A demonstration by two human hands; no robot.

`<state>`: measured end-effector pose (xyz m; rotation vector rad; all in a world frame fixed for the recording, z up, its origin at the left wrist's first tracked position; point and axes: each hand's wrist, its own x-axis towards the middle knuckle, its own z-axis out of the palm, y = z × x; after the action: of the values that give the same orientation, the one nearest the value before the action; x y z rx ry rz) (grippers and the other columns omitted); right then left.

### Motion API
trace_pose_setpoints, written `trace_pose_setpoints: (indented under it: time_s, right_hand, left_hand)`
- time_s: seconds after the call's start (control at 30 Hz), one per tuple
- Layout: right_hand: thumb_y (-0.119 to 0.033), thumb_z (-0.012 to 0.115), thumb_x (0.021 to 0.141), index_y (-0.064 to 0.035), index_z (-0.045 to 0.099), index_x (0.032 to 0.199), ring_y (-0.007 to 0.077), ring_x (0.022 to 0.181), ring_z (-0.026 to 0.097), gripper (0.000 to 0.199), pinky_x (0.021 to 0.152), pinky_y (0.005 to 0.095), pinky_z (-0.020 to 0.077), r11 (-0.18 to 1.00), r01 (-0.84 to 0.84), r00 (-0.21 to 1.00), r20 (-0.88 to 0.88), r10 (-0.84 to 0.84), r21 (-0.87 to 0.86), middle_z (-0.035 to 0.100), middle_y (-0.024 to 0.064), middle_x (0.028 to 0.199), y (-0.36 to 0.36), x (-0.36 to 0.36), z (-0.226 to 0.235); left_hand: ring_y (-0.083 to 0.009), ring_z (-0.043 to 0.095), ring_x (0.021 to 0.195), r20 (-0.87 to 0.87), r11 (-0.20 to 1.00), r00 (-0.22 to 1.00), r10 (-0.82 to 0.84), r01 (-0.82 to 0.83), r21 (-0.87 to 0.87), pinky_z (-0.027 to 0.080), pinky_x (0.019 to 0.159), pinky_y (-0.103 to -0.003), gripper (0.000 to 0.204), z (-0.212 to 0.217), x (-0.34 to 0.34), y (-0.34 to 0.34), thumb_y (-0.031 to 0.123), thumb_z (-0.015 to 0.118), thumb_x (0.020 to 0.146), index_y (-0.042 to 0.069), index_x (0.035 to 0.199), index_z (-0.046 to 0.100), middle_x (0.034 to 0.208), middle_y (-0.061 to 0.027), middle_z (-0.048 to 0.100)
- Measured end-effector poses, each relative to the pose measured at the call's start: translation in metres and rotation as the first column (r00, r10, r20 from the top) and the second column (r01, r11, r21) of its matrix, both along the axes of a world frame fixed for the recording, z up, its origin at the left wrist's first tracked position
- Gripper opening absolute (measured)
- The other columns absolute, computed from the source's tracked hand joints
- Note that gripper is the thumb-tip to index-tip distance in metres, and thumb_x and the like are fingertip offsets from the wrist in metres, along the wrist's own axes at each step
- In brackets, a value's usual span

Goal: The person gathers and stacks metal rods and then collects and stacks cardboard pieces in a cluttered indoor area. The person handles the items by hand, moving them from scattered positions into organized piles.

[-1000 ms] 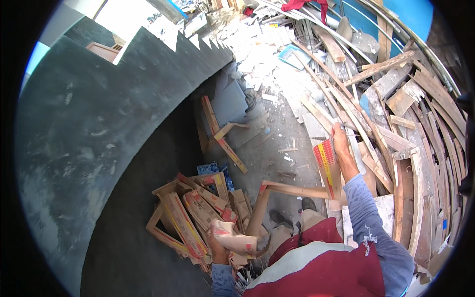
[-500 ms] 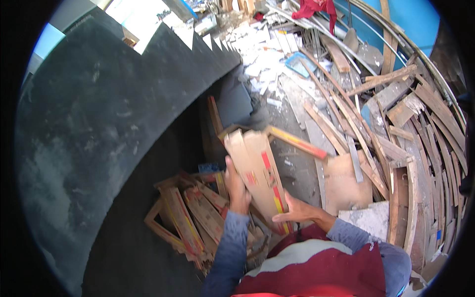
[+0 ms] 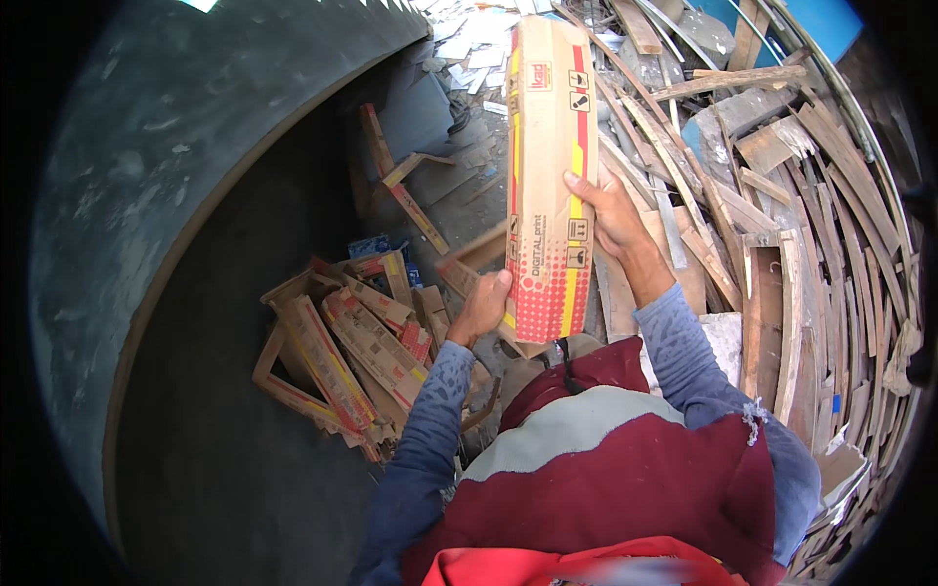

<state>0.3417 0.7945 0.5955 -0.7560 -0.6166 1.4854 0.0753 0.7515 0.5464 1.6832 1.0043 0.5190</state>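
Both my hands grip a long folded cardboard carton (image 3: 549, 186), tan with red and yellow stripes and a red dotted end, held lengthwise in front of my body. My left hand (image 3: 481, 311) is closed on its lower left edge, thumb on top. Higher up, on the right edge, my right hand (image 3: 614, 217) holds it with the thumb across the printed face; its other fingers are hidden behind. Left of my left hand lies a heap of similar cardboard cartons (image 3: 376, 344). Another bent cardboard frame (image 3: 479, 256) lies partly hidden behind the held carton.
A dark stepped staircase side (image 3: 225, 137) curves along the left, with deep shadow beneath. Wooden planks and strips (image 3: 860, 234) are piled on the right beside an upright wooden frame (image 3: 770, 322). White scraps (image 3: 479, 49) litter the far floor. Loose cardboard strips (image 3: 415, 210) lie ahead.
The carton has turned from tilted to nearly upright in view, its broad printed face now showing. My right hand has moved up along its edge; my left hand is now at its lower end.
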Motion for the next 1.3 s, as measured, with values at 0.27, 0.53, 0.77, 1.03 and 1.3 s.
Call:
trace_pose_setpoints:
  time_s: [0.27, 0.53, 0.77, 1.03, 1.3]
  right_hand:
    - [-0.011, 0.069, 0.097, 0.0069, 0.06, 0.133, 0.024, 0.091, 0.075, 0.041, 0.08, 0.0373, 0.0623, 0.908, 0.271, 0.959, 0.005, -0.284, -0.318, 0.075, 0.0152, 0.111, 0.006, 0.027, -0.062]
    - [-0.012, 0.065, 0.1, 0.0039, 0.057, 0.133, 0.0296, 0.097, 0.074, 0.037, 0.082, 0.0463, 0.0637, 0.724, 0.606, 0.759, -0.032, -0.65, -0.33, 0.072, 0.0194, 0.11, 0.024, 0.099, -0.123]
    - [-0.033, 0.065, 0.102, 0.0051, 0.063, 0.132, 0.0244, 0.101, 0.072, 0.049, 0.089, 0.0398, 0.0563, 0.935, 0.347, 0.406, 0.911, -0.076, -0.076, 0.073, 0.0182, 0.116, -0.014, 0.138, -0.055]
    - [-0.035, 0.057, 0.106, -0.0013, 0.059, 0.143, 0.0156, 0.111, 0.064, 0.05, 0.095, 0.0327, 0.0522, 0.883, -0.47, 0.737, 0.545, 0.399, -0.011, 0.071, 0.0107, 0.125, -0.059, -0.049, -0.031]
    - [-0.047, 0.053, 0.106, 0.001, 0.053, 0.145, 0.0205, 0.126, 0.057, 0.062, 0.107, 0.0371, 0.0456, 0.701, -0.712, 0.627, 0.418, 0.657, -0.034, 0.064, 0.0139, 0.136, -0.077, -0.046, -0.04]
  left_hand:
    - [-0.0528, 0.058, 0.071, -0.109, 0.886, 0.926, 0.361, -0.304, 0.351, 0.042, 0.06, -0.055, 0.057, 0.037, 0.044, -0.044, 0.043, 0.045, 0.109, -0.002, 0.077, 0.06, 0.074, -0.0288, 0.058]
    - [-0.0173, 0.049, 0.052, 0.103, 0.747, 0.816, 0.569, -0.565, 0.351, 0.038, 0.051, -0.042, 0.039, 0.085, 0.031, -0.069, 0.016, 0.061, 0.104, -0.005, 0.071, 0.055, 0.058, -0.0118, 0.045]
    - [-0.0102, 0.05, 0.062, 0.129, 0.563, 0.567, 0.813, -0.823, 0.069, 0.045, 0.061, -0.031, 0.061, 0.109, -0.006, -0.05, 0.05, 0.05, 0.11, 0.006, 0.067, 0.05, 0.065, 0.0027, 0.052]
    - [-0.0194, 0.069, 0.102, 0.587, 0.529, 0.182, 0.789, -0.687, -0.498, 0.059, 0.089, -0.035, 0.043, 0.109, -0.005, 0.02, 0.046, 0.051, 0.11, 0.005, 0.12, 0.06, 0.116, -0.0071, 0.068]
    - [-0.0305, 0.065, 0.124, 0.51, 0.285, -0.04, 0.859, -0.791, -0.542, 0.057, 0.103, -0.044, 0.066, 0.115, -0.027, 0.029, 0.058, 0.045, 0.108, 0.002, 0.143, 0.051, 0.139, -0.0159, 0.061]
